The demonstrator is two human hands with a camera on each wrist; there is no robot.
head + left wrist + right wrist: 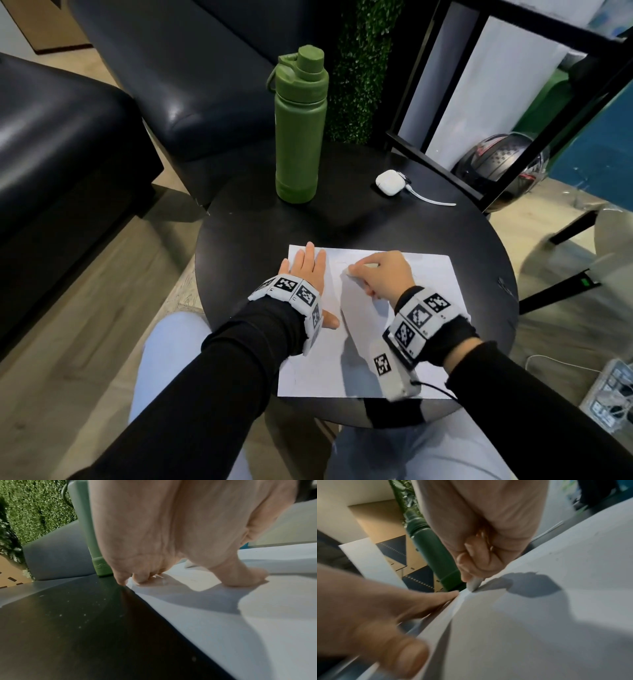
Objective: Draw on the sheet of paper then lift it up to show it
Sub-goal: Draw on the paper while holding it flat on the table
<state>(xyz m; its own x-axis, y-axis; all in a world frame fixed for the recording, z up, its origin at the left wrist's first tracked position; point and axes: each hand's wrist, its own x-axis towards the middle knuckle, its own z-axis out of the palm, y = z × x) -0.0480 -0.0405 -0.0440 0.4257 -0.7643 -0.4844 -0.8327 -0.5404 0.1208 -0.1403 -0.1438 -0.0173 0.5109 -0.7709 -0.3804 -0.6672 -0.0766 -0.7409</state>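
Observation:
A white sheet of paper (431,284) lies on the round black table (342,219) in front of me. My left hand (306,270) lies flat with straight fingers on the sheet's far left corner and presses it down (180,577). My right hand (376,274) pinches a pale pen (473,584), whose tip touches the paper (539,628) near its far edge. The left hand (368,608) shows blurred beside the sheet in the right wrist view. Faint lines are visible on the sheet near the pen tip.
A tall green bottle (299,126) stands at the table's far side. A white earbud case (390,181) with a cable lies at the far right. Dark sofas (68,137) stand to the left, a black-framed shelf (513,102) and a helmet (500,164) to the right.

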